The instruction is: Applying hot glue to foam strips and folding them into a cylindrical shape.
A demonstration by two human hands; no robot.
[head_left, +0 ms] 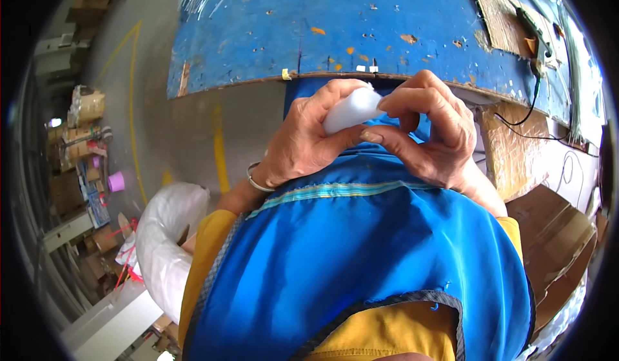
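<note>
Scuffed blue-painted wooden workbench (pixel 361 32) ahead, grey concrete floor (pixel 193 122) left. Small white translucent plastic piece (pixel 351 110) above blue apron (pixel 361 251), long axis rising lower-left to upper-right. Left hand (pixel 309 138) fingers curl round it; right hand (pixel 429 129) fingertips pinch upper-right end.

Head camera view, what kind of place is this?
Probably a workshop or small factory: a worn blue workbench, cardboard boxes stacked on a concrete floor with yellow lines, and both hands holding a white piece.
</note>
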